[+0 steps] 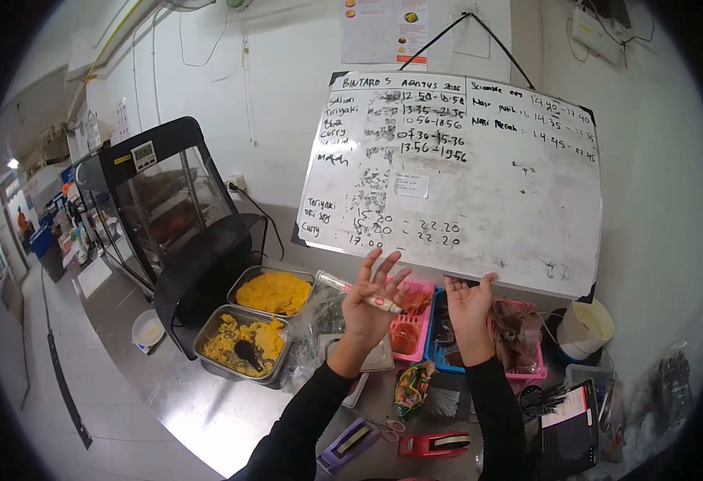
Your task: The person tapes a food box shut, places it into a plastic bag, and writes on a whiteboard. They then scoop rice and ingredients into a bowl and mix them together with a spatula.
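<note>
Along the lower edge of a white rectangular board (488, 220) with black corners, two bare hands are raised. The board hangs by a black strap (434, 42). The left hand (367, 319), palm up, holds a white marker (383, 304) with red print across its curled, spread fingers, dark tip outward, presumably to keep it ready. The right hand (471, 314) has extended fingers, the thumb apart, probably to steady the hanging edge; its fingertips are partly obscured, and contact cannot be confirmed. Smudges blur several written entries; the hands and sleeves partly mask the plastic baskets on the counter (183, 413).
</note>
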Available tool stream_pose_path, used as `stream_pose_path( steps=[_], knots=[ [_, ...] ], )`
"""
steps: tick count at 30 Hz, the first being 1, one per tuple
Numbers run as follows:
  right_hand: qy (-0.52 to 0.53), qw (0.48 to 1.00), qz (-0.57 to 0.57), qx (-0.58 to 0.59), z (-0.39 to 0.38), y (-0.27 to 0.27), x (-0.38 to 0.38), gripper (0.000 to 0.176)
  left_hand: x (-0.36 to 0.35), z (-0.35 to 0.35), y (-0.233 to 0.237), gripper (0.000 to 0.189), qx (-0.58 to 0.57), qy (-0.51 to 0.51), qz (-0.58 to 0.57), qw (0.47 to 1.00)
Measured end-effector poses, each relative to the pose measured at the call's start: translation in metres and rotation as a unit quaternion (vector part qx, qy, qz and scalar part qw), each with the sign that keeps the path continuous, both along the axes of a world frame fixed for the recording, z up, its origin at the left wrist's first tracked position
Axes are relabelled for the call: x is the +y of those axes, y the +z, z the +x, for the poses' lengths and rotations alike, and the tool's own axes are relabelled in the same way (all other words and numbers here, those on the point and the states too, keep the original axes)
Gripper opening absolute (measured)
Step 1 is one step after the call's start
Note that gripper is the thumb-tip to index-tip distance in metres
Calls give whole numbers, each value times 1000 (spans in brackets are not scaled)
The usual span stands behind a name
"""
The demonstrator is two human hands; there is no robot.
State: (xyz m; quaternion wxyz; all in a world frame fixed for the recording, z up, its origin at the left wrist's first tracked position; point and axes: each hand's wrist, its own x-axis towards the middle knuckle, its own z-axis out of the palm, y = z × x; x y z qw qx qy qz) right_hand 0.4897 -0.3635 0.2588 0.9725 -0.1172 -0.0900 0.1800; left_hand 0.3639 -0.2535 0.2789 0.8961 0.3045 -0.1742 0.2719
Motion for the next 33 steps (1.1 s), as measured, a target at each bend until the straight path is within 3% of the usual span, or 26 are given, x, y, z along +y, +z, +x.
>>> stream_pose_path(
  steps=[2, 3, 5, 7, 8, 15, 17, 33],
  knots=[
    [-3, 1000, 8, 12, -1, 1, 1, 64, -3, -9, 7, 30, 24, -50, -71, 996],
    [-3, 1000, 13, 22, -1, 3, 2, 64, 1, -7, 2, 30, 24, -52, -69, 996],
    [-3, 1000, 15, 23, -1, 3, 2, 65, 9, -2, -14, 9, -33, -100, -31, 994],
    [-2, 999, 19, 25, -1, 1, 3, 65, -1, -13, 3, 6, 2, -89, -50, 995],
    [-2, 1000, 16, 23, -1, 1, 3, 65, -5, -16, 10, 12, 35, -77, -71, 994],
    [0, 999, 15, 36, 3, -2, 3, 67, -3, -16, -2, 6, 12, -114, -51, 992],
    [-2, 999, 24, 41, 2, 1, 4, 67, -9, -20, 6, 6, 61, -125, -85, 987],
    [-6, 999, 13, 52, -1, 7, 3, 66, -18, -10, 3, 9, 38, -187, -88, 978]
  ],
)
